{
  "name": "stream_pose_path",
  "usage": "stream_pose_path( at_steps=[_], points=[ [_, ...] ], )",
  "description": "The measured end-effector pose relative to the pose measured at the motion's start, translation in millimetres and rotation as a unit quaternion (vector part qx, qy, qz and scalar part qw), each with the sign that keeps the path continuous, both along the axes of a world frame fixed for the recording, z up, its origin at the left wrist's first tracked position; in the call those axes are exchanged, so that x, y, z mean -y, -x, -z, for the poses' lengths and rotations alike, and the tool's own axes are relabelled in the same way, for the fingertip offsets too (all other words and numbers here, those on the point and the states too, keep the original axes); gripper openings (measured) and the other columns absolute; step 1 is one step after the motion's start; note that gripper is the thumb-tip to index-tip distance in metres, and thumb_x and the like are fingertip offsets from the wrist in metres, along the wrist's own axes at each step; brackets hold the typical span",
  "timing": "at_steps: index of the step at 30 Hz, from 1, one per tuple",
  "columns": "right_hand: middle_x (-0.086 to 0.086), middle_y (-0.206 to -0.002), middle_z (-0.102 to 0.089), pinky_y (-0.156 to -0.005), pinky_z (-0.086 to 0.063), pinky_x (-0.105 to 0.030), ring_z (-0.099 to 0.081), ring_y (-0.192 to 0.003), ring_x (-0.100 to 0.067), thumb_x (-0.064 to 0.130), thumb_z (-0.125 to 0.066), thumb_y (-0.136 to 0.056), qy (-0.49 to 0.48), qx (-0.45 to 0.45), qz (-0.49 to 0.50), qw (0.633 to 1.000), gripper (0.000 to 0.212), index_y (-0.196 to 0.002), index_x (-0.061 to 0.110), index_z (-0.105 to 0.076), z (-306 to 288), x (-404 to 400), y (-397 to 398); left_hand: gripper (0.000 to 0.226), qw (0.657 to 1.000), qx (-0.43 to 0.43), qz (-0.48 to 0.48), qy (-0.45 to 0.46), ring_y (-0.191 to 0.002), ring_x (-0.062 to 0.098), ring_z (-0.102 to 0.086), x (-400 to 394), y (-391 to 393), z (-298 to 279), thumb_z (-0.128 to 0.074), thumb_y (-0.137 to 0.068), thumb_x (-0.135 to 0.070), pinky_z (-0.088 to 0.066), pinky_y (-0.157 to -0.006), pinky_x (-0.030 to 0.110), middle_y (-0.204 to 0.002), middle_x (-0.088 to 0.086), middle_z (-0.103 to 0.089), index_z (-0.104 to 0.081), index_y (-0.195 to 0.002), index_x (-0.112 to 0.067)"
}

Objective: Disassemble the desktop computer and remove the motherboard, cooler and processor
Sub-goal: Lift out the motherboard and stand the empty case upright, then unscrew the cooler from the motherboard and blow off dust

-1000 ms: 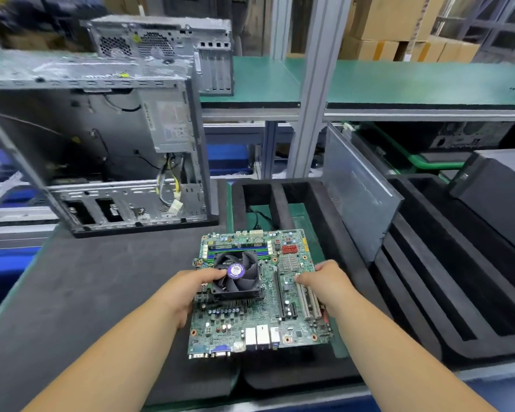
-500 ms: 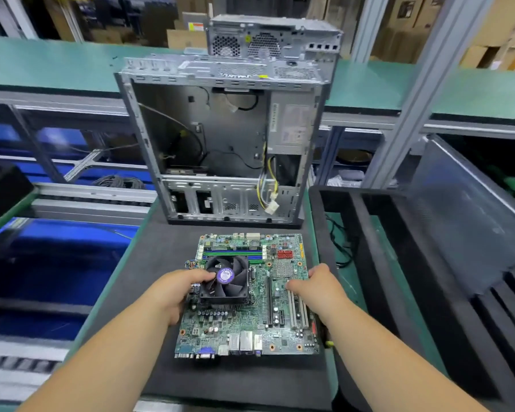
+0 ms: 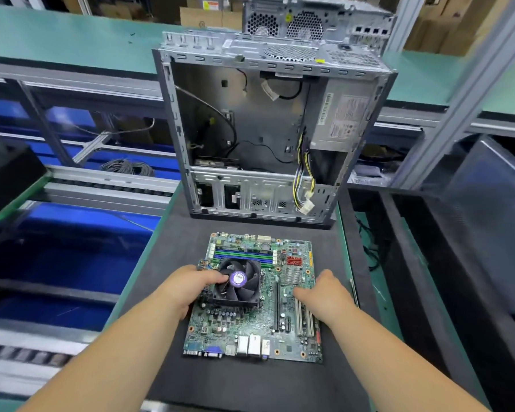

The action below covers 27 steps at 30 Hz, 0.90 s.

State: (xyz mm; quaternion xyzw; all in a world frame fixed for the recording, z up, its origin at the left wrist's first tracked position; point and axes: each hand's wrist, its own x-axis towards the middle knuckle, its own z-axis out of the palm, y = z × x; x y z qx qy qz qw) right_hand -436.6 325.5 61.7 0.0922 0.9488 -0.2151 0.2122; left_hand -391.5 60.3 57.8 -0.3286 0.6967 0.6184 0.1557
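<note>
With the motherboard [image 3: 254,295] lying flat on the black mat of the counter [image 3: 173,292], just in front of the gutted computer case [image 3: 268,135], the main hazards now concern how the board is handled. The left hand [image 3: 185,288] is at the board's left edge, its thumb over the cooler fan [image 3: 237,283] and touching near the purple hub label; the remaining fingers are hidden beyond the edge, so whether they grasp the board cannot be told. The right hand [image 3: 324,295] rests on the right side with relaxed fingers laid across the board beside the expansion slots [image 3: 304,319], grasping nothing. Judged risks: pressure from the thumb on the fan blades could crack a blade or strain the hub; bare fingers on the circuitry invite static discharge or bent pins; pulling the cooler before its fasteners and fan lead are freed could flex the board or drag the processor, which is hidden beneath the cooler, out of its socket. Loose power cables [image 3: 304,185] hang from the case close to the board's far edge and could snag if the board is slid back.
</note>
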Motion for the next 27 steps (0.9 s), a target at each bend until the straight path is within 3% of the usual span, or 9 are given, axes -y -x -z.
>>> stream_pose_path(
  at_steps=[4,6,10,13,15,19,22,27],
  points=[
    [-0.008,-0.117,-0.053,-0.067,-0.042,-0.028,-0.059,-0.096,-0.024,0.051,-0.062,-0.084,-0.039,0.007,-0.028,0.999,0.065,-0.126,0.007,-0.041,-2,3,5,0.06,1.0,-0.011,0.014,0.021,-0.117,0.025,-0.054,1,-1,4,-0.084,-0.071,-0.034,-0.039,-0.098,0.039,-0.124,0.008,-0.062,-0.062,-0.12,-0.007],
    [-0.01,-0.123,-0.05,-0.07,-0.042,-0.029,-0.057,-0.098,-0.024,0.051,-0.061,-0.085,-0.067,0.014,-0.05,0.996,0.065,-0.128,0.007,-0.041,-3,6,7,0.076,0.999,-0.012,0.006,0.04,-0.121,0.027,-0.053,0,-2,3,-0.084,-0.07,-0.037,-0.04,-0.097,0.038,-0.131,0.011,-0.058,-0.054,-0.131,-0.003],
    [-0.01,-0.131,-0.042,-0.074,-0.04,-0.031,-0.053,-0.102,-0.025,0.051,-0.057,-0.088,-0.105,0.017,-0.083,0.991,0.064,-0.132,0.008,-0.038,-7,7,7,0.08,0.999,-0.012,0.001,0.039,-0.122,0.027,-0.052,-2,-5,-3,-0.084,-0.071,-0.037,-0.039,-0.094,0.037,-0.134,0.013,-0.056,-0.05,-0.135,-0.002],
    [-0.009,-0.129,-0.042,-0.075,-0.039,-0.031,-0.054,-0.11,-0.027,0.051,-0.055,-0.09,-0.104,-0.009,-0.099,0.99,0.059,-0.13,0.01,-0.039,-10,1,4,0.088,0.999,-0.028,-0.014,0.044,-0.129,0.029,-0.047,-7,-12,-9,-0.083,-0.073,-0.041,-0.039,-0.1,0.04,-0.144,0.01,-0.048,-0.042,-0.143,-0.009],
    [-0.008,-0.126,-0.044,-0.074,-0.039,-0.032,-0.054,-0.11,-0.029,0.047,-0.053,-0.092,-0.088,-0.042,-0.097,0.99,0.05,-0.126,0.011,-0.042,-14,-8,2,0.094,0.992,-0.053,-0.039,0.104,-0.132,0.03,-0.043,-13,-17,-15,-0.081,-0.073,-0.047,-0.038,-0.103,0.044,-0.15,0.009,-0.038,-0.034,-0.149,-0.018],
    [-0.008,-0.124,-0.045,-0.079,-0.042,-0.036,-0.049,-0.115,-0.03,0.04,-0.052,-0.094,-0.119,-0.11,-0.068,0.985,0.039,-0.121,0.013,-0.044,-23,-37,-2,0.082,0.929,-0.162,-0.014,0.333,-0.133,0.024,-0.036,-32,-27,-33,-0.074,-0.074,-0.056,-0.034,-0.108,0.047,-0.143,0.0,-0.038,-0.037,-0.144,-0.035],
    [-0.008,-0.125,-0.044,-0.085,-0.046,-0.037,-0.048,-0.116,-0.029,0.034,-0.053,-0.094,-0.157,-0.086,-0.046,0.983,0.036,-0.121,0.014,-0.041,-19,-63,-5,0.071,0.899,-0.235,0.041,0.367,-0.133,0.017,-0.031,-51,-31,-38,-0.073,-0.078,-0.048,-0.029,-0.11,0.043,-0.138,-0.008,-0.039,-0.041,-0.141,-0.037],
    [-0.008,-0.124,-0.045,-0.085,-0.045,-0.036,-0.05,-0.114,-0.028,0.026,-0.052,-0.093,-0.145,-0.021,-0.043,0.988,0.032,-0.12,0.015,-0.038,-3,-87,-10,0.07,0.865,-0.264,0.129,0.407,-0.133,0.017,-0.032,-78,-29,-33,-0.076,-0.076,-0.043,-0.025,-0.112,0.037,-0.141,-0.008,-0.043,-0.047,-0.138,-0.029]
  ],
)
